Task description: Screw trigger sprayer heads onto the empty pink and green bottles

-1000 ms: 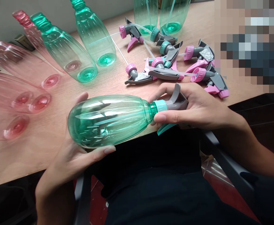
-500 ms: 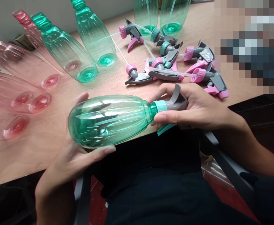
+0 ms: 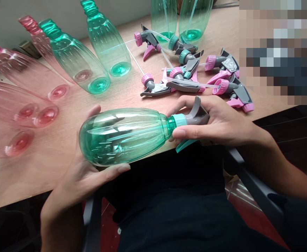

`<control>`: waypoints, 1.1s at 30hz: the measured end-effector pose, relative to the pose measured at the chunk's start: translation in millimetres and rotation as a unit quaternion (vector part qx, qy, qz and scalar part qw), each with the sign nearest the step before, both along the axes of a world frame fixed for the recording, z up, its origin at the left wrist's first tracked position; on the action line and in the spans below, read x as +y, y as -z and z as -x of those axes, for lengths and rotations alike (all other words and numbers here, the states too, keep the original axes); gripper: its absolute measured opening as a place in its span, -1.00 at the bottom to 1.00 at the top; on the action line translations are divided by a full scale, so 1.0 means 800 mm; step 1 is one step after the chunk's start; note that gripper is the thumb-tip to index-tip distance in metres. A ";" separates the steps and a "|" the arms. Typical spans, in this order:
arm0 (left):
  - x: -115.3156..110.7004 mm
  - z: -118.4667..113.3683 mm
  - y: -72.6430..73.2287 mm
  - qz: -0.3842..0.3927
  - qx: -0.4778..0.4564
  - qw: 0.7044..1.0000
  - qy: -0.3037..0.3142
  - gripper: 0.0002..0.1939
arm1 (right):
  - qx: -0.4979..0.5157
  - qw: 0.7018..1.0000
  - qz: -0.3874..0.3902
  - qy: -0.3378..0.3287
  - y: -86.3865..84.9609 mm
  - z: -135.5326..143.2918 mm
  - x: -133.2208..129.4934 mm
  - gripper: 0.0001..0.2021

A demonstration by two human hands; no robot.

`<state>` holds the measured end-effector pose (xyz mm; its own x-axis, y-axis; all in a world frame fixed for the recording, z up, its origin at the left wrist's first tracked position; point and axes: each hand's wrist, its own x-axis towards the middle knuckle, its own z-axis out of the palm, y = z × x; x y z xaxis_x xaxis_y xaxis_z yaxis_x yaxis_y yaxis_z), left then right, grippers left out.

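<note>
Holding a green spray bottle (image 3: 124, 134) on its side over the near edge of the table (image 3: 19, 178), cupped at the base by the left hand (image 3: 86, 173), thumb included, and clamped at the neck and turquoise collar (image 3: 180, 120) by the right hand (image 3: 222, 122). Apparently at the step of tightening the spray head (image 3: 197, 115) on the neck, with a dip tube (image 3: 120, 134) inside; impossible to tell how tight. Probably calling next for a steady base hold and a wrist turn at the collar, clear of the turquoise trigger (image 3: 185, 144). Facing loose trigger sprayers (image 3: 177, 75) towards the far edge, and pink bottles (image 3: 16, 68) towards the left side.
</note>
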<state>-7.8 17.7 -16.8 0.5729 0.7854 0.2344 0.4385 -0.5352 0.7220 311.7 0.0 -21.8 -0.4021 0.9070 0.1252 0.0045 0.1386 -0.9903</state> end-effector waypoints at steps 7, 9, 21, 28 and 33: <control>0.000 0.003 0.003 0.026 -0.007 1.000 -0.014 0.20 | -0.008 1.000 -0.005 0.005 -0.001 0.000 0.000 -0.80; 0.001 0.004 0.003 0.034 -0.012 0.999 -0.011 0.22 | -0.012 1.000 -0.007 0.007 -0.001 0.001 -0.001 -0.81; 0.000 0.003 0.004 0.043 -0.009 0.999 -0.026 0.20 | -0.024 1.000 -0.006 0.010 -0.002 0.001 0.000 -0.80; -0.001 0.001 0.000 0.040 -0.015 0.999 -0.013 0.18 | -0.018 1.000 -0.012 0.007 -0.003 0.002 -0.001 -0.80; -0.003 -0.001 0.000 0.039 -0.019 0.999 -0.023 0.18 | -0.015 1.000 -0.005 0.010 -0.004 0.002 -0.002 -0.82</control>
<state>-7.1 15.1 -16.9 0.5272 0.8275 0.1931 0.4326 -0.4569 0.7772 310.5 -1.5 -18.6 -0.3883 0.9134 0.1220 0.0365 0.1475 -0.9884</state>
